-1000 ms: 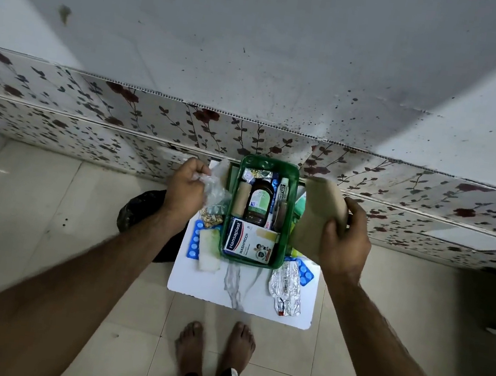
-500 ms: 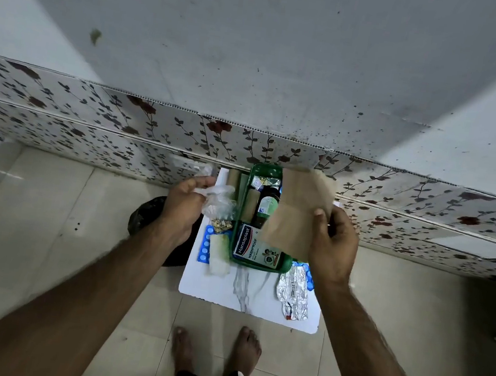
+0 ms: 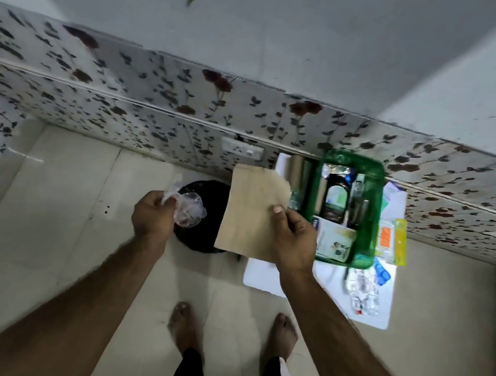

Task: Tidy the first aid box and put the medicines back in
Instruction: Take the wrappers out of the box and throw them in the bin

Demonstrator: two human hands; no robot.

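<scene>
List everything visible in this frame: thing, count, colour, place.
first aid box: 1, green, on white table, filled with medicines
white table: 1, by the wall
dark bottle: 1, inside the box
plaster carton: 1, white, box's near end
foil blister strips: several, silver, on table near the box
black bin: 1, on floor left of table
brown paper envelope: 1, in right hand
clear plastic bag: 1, in left hand, over bin
left hand: 1
right hand: 1
bare feet: 2

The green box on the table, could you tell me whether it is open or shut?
Open. The green box has no lid on it, and a dark bottle and a white carton show inside.
</scene>
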